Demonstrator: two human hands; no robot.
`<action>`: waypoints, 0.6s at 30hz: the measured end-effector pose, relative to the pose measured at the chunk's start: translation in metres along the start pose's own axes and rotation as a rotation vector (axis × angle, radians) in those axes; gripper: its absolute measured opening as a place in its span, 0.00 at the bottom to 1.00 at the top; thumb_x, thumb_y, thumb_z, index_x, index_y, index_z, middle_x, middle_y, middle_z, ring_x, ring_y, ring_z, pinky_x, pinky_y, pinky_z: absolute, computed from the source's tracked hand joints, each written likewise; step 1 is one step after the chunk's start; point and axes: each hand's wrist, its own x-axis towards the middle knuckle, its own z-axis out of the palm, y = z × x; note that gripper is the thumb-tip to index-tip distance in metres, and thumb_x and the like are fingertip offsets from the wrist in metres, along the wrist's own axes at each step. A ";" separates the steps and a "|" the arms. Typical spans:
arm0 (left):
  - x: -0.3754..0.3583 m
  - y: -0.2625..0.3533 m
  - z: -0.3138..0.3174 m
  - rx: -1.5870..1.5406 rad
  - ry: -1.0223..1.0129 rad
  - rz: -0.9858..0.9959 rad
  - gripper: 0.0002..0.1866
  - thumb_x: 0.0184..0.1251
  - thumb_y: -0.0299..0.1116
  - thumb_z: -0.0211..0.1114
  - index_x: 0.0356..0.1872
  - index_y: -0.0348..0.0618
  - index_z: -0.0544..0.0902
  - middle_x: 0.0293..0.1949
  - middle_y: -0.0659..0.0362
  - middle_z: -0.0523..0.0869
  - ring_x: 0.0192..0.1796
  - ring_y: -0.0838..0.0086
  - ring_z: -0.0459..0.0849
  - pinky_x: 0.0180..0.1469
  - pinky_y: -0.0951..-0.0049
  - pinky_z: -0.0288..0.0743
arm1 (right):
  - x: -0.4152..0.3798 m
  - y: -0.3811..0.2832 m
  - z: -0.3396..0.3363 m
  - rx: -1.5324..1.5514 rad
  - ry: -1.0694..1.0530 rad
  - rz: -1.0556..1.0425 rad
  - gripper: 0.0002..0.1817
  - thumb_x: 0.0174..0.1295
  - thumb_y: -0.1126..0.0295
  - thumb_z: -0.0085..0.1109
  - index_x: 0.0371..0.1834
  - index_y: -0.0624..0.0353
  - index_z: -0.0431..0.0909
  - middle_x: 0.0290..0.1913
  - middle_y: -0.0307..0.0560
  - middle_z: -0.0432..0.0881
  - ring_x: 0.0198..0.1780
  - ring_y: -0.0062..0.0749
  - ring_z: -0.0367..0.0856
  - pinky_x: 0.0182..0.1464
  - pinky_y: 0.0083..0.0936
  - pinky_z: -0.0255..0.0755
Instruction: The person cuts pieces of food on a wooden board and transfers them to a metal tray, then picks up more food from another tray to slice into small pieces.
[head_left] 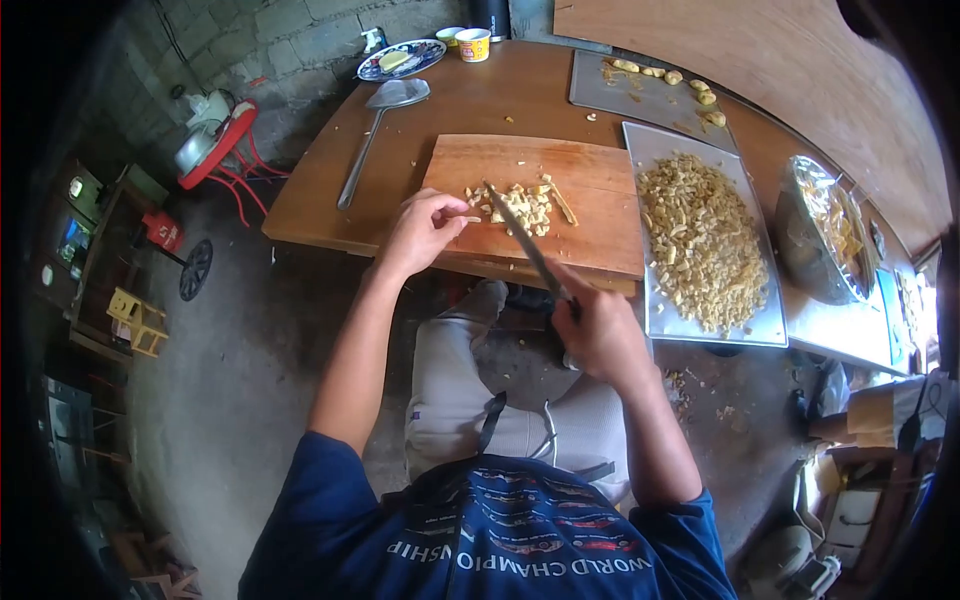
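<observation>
My right hand is wrapped round the handle of a kitchen knife. The blade slants up and left, its tip over a small heap of pale yellow chopped pieces on a wooden cutting board. Left of the heap, my left hand is closed in a pinch, with a thin pale piece at its fingertips. One longer uncut strip lies on the board, right of the heap. To the board's right, a metal tray carries a large pile of similar chopped pieces.
A long-handled turner lies on the brown table. Behind it are a patterned plate and a yellow-and-white tub. Another tray holds several whole pale yellow pieces. A metal bowl lined with plastic stands far right.
</observation>
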 end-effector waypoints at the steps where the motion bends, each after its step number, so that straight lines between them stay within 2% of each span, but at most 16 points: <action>1: -0.005 0.003 -0.002 0.015 0.025 -0.034 0.08 0.72 0.30 0.77 0.47 0.39 0.93 0.36 0.58 0.89 0.39 0.71 0.88 0.45 0.68 0.83 | 0.001 -0.001 0.006 -0.074 0.002 -0.049 0.32 0.70 0.70 0.60 0.79 0.55 0.78 0.29 0.66 0.88 0.35 0.65 0.91 0.46 0.57 0.87; 8: -0.014 0.005 0.004 0.128 0.080 -0.030 0.04 0.69 0.28 0.77 0.40 0.39 0.91 0.36 0.55 0.89 0.39 0.66 0.89 0.45 0.65 0.83 | -0.004 -0.038 -0.003 -0.304 -0.114 -0.059 0.32 0.71 0.70 0.60 0.80 0.55 0.77 0.32 0.63 0.90 0.36 0.62 0.92 0.44 0.56 0.88; 10: -0.014 0.005 0.007 0.115 0.106 -0.013 0.04 0.68 0.27 0.76 0.40 0.39 0.91 0.36 0.55 0.89 0.40 0.64 0.89 0.46 0.63 0.83 | -0.007 -0.036 -0.001 -0.334 -0.090 -0.140 0.33 0.70 0.70 0.60 0.81 0.55 0.75 0.32 0.60 0.91 0.36 0.60 0.93 0.43 0.54 0.89; 11: -0.014 0.005 0.008 0.108 0.104 -0.012 0.04 0.68 0.27 0.76 0.40 0.39 0.91 0.36 0.55 0.89 0.40 0.64 0.89 0.46 0.63 0.83 | -0.006 -0.037 -0.001 -0.339 -0.091 -0.135 0.33 0.70 0.70 0.60 0.81 0.55 0.75 0.32 0.60 0.91 0.36 0.60 0.93 0.43 0.54 0.89; 13: -0.013 0.005 0.010 0.052 0.119 -0.021 0.03 0.67 0.28 0.74 0.36 0.41 0.89 0.36 0.54 0.90 0.43 0.56 0.90 0.50 0.56 0.83 | -0.002 -0.043 0.003 -0.416 -0.157 -0.102 0.34 0.71 0.69 0.60 0.83 0.55 0.73 0.34 0.58 0.92 0.37 0.57 0.93 0.42 0.53 0.89; 16: -0.013 0.010 0.008 0.092 0.111 -0.010 0.02 0.67 0.27 0.73 0.37 0.41 0.89 0.36 0.54 0.90 0.43 0.56 0.90 0.51 0.55 0.83 | 0.018 -0.047 0.017 -0.470 -0.236 -0.026 0.34 0.73 0.67 0.58 0.84 0.55 0.72 0.35 0.58 0.92 0.39 0.57 0.94 0.43 0.54 0.88; 18: -0.014 0.011 0.012 0.139 0.122 0.026 0.03 0.67 0.26 0.73 0.38 0.41 0.88 0.36 0.54 0.90 0.43 0.55 0.90 0.51 0.54 0.83 | 0.030 -0.038 0.033 -0.465 -0.199 -0.037 0.34 0.74 0.66 0.57 0.84 0.54 0.72 0.34 0.59 0.92 0.38 0.57 0.94 0.44 0.54 0.88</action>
